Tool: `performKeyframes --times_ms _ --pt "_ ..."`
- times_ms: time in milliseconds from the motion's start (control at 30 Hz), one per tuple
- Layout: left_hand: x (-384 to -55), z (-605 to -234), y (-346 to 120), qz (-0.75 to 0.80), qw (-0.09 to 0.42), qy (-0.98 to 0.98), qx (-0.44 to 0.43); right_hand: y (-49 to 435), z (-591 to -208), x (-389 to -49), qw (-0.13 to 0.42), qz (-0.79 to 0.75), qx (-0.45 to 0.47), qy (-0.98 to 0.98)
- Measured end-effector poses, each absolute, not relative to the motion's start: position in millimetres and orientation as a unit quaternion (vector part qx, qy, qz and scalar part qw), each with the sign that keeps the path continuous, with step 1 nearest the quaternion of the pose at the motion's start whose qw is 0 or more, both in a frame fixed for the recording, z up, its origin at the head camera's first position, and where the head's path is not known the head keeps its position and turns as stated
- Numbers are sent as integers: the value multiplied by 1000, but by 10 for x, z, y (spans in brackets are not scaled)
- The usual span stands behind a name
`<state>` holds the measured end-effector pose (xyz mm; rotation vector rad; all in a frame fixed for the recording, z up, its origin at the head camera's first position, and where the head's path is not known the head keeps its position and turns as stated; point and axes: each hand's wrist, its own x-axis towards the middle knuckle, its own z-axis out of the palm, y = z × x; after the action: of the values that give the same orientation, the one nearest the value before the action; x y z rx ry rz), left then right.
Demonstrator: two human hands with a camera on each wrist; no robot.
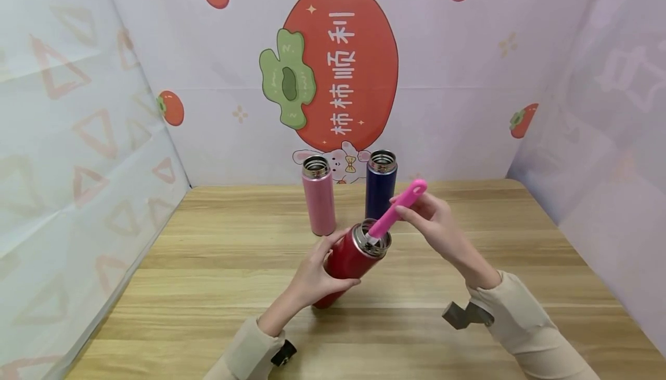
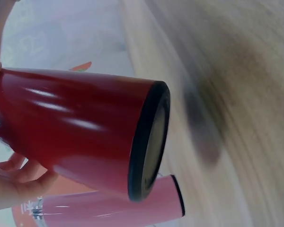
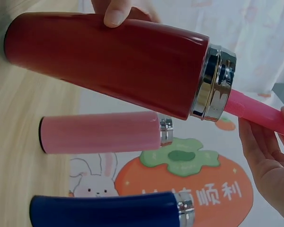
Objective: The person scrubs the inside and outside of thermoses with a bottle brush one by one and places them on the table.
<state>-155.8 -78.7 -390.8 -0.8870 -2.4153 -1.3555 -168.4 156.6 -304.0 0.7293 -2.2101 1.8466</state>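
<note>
My left hand (image 1: 315, 273) grips a red thermos bottle (image 1: 350, 258) round its body. The bottle is lidless and tilted, its steel mouth up and to the right; in the left wrist view its dark-rimmed base (image 2: 154, 142) hangs above the table. A bottle brush with a pink handle (image 1: 392, 213) stands slantwise in the mouth, its head hidden inside. Thumb and fingers of my right hand (image 1: 437, 227) pinch this handle near its upper end. In the right wrist view the handle (image 3: 255, 112) runs straight out of the bottle's neck.
Behind the red bottle stand a pink thermos bottle (image 1: 318, 200) and a dark blue one (image 1: 381, 186), both upright and lidless. The wooden table (image 1: 218, 287) ends at a printed cloth backdrop (image 1: 442, 91), with cloth walls at both sides.
</note>
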Motion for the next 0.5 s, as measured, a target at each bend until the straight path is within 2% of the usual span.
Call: performKeyframes --times_ms 267,467,500 --pt "-1487 -3841 -853 -444 120 -833 -307 1587 -3154 -1623 75 702 238 -667" --pt "-1430 -3811 -903 -417 128 -847 -304 1641 -3256 -1576 105 742 231 -621" --pt "-1422 -3807 -912 -413 129 -849 -302 1714 -3419 -1682 106 758 249 -593"
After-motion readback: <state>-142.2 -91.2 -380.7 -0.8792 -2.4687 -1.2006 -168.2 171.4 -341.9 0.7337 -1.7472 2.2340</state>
